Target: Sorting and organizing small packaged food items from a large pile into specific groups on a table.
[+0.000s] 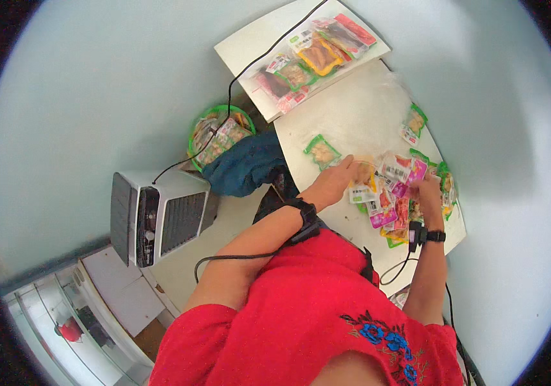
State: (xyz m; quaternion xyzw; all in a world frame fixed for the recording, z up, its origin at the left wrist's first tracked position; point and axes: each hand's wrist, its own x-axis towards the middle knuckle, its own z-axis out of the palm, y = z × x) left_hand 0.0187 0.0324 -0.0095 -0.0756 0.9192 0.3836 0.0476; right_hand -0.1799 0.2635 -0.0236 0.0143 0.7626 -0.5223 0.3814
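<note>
My left hand point(334, 182) grips the near left edge of a yellow-edged food packet point(364, 174) over the white table point(314, 108). To its right, my right hand point(425, 189) has its slightly blurred fingers closed on a clear packet with a pink and white label point(398, 168). Under and between both hands lies a loose heap of small sealed packets point(384, 207), pink, yellow and green edged. A green-edged packet point(322, 152) lies by itself just beyond my left hand. Another green-edged packet point(414, 124) is farther off by the wall.
A raised white board point(251, 62) at the back bears a row of packets. Left of the table stand a green basket point(192, 140) full of packets, a dark blue cloth point(244, 166) and a white and black appliance point(160, 217). A black cable crosses above; wires run from both wrists.
</note>
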